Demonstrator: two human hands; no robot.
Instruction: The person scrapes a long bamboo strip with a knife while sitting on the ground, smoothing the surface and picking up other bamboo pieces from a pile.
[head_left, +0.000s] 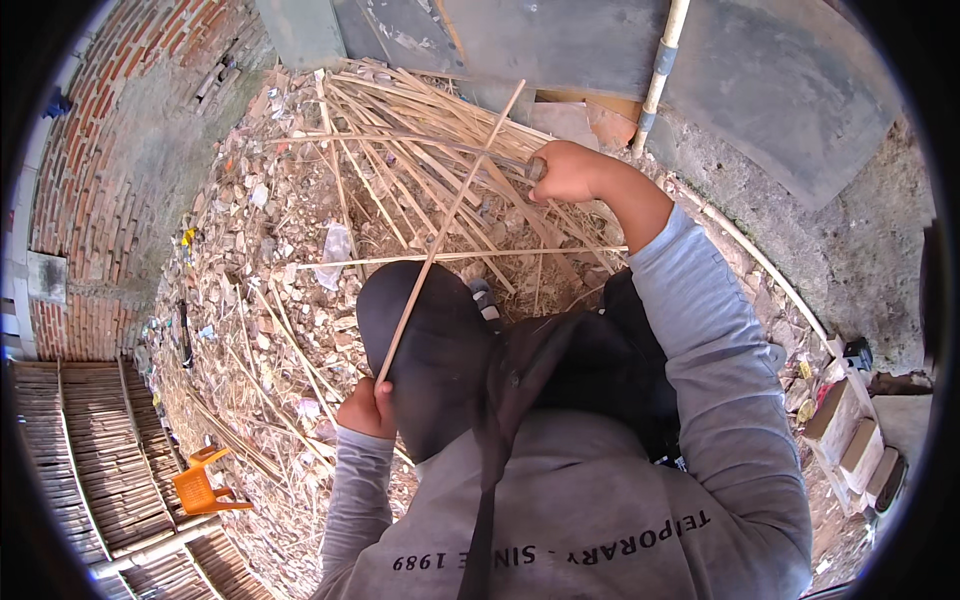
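My left hand point(367, 410) is closed around the lower end of a long bamboo strip point(440, 236). The strip slants up and to the right, across my dark-clad knee, and its far end is free. My right hand point(574, 172) is farther off, with its fingers wrapped round the thick, round handle point(537, 168) of what looks like a long-bladed knife. Its narrow blade points left and crosses behind the strip, hard to tell from the bamboo there. Beyond both hands a pile of split bamboo strips point(400, 100) lies fanned out on the ground.
Rubble and litter point(240, 260) cover the ground. Grey panels point(540, 45) and a pale pole point(662, 75) stand at the far side. A brick wall point(110, 150) rises at the left, above a bamboo slat structure point(100, 440) and an orange plastic chair point(200, 490).
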